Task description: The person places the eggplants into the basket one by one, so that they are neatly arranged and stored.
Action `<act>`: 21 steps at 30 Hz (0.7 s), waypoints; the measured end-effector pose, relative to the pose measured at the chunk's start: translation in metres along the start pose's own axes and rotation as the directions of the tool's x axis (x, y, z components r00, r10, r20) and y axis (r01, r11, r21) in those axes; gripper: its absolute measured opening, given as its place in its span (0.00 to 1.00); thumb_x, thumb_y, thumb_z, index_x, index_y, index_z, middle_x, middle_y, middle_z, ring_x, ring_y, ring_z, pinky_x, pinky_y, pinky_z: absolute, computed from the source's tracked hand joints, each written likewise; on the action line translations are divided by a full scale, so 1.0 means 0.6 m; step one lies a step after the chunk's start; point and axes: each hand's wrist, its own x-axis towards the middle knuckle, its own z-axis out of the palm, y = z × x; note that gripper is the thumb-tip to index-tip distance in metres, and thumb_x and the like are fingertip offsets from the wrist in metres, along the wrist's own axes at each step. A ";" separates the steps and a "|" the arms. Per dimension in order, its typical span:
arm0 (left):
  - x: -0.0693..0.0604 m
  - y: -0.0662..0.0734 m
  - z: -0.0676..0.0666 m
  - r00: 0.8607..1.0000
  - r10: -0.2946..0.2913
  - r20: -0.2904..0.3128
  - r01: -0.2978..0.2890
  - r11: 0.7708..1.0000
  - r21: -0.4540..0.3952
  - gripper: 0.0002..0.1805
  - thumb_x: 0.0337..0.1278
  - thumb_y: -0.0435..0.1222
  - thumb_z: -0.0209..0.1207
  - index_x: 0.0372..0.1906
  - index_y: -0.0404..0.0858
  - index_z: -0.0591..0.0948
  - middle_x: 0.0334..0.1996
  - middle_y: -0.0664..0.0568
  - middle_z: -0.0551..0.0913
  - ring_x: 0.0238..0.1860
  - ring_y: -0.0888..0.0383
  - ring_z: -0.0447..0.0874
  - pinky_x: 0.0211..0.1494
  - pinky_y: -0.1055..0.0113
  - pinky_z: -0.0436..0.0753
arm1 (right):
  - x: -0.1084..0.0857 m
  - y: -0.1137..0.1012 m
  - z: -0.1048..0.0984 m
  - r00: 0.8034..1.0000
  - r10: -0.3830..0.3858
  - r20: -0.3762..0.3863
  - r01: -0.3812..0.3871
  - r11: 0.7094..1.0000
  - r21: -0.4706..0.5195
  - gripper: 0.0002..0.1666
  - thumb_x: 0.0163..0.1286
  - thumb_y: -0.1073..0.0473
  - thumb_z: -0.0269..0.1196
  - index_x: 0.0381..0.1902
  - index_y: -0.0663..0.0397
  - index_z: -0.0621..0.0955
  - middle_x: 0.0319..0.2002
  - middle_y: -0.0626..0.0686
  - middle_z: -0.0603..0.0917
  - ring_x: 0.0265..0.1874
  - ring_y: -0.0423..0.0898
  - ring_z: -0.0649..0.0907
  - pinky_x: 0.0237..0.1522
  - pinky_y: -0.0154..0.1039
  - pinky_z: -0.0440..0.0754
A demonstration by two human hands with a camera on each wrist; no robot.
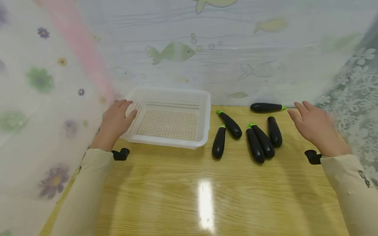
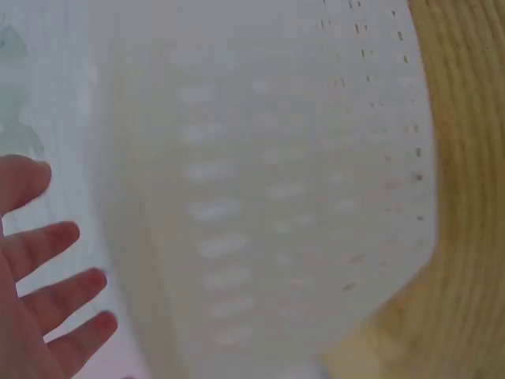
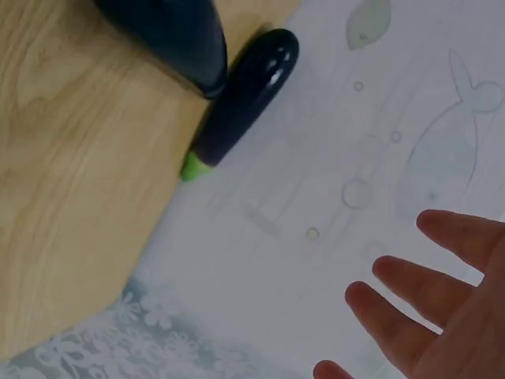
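The site is a sheet-screened table area; the type of room cannot be determined. A fish-printed sheet (image 1: 206, 65) backs the far edge of the wood-grain tabletop (image 1: 159, 186). A flower-printed sheet (image 1: 59, 108) flanks the left edge; white floral sheeting (image 1: 361, 108) flanks the right edge.

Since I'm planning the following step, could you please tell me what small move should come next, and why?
I'd probably reach the right hand to the rearmost eggplant: the hand is open, holding nothing, and this eggplant's green end points toward it, while the white basket holds none.
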 end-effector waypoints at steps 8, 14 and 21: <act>-0.043 -0.066 0.039 0.975 -0.209 -0.080 0.164 0.911 -0.379 0.33 0.62 0.52 0.40 0.68 0.43 0.53 0.66 0.41 0.53 0.62 0.37 0.52 0.55 0.39 0.54 | -0.014 -0.017 0.022 0.999 0.032 -0.019 -0.025 0.964 0.266 0.40 0.70 0.39 0.29 0.67 0.63 0.49 0.64 0.71 0.49 0.60 0.70 0.51 0.51 0.65 0.50; -0.070 -0.079 0.082 0.903 -0.427 -0.051 0.246 0.609 -0.754 0.30 0.61 0.49 0.45 0.68 0.50 0.55 0.65 0.49 0.58 0.64 0.52 0.56 0.59 0.54 0.60 | -0.020 -0.043 0.039 0.998 0.058 -0.011 -0.048 0.915 0.400 0.40 0.68 0.37 0.33 0.68 0.58 0.50 0.64 0.69 0.54 0.58 0.68 0.58 0.49 0.64 0.56; -0.081 -0.072 0.126 0.882 -0.471 0.028 -0.019 -0.094 -0.995 0.24 0.63 0.39 0.47 0.64 0.51 0.63 0.62 0.51 0.61 0.60 0.52 0.61 0.56 0.66 0.64 | -0.017 -0.085 0.087 0.993 0.108 -0.043 -0.066 0.829 0.555 0.37 0.67 0.37 0.39 0.67 0.51 0.56 0.60 0.64 0.65 0.55 0.64 0.65 0.49 0.60 0.62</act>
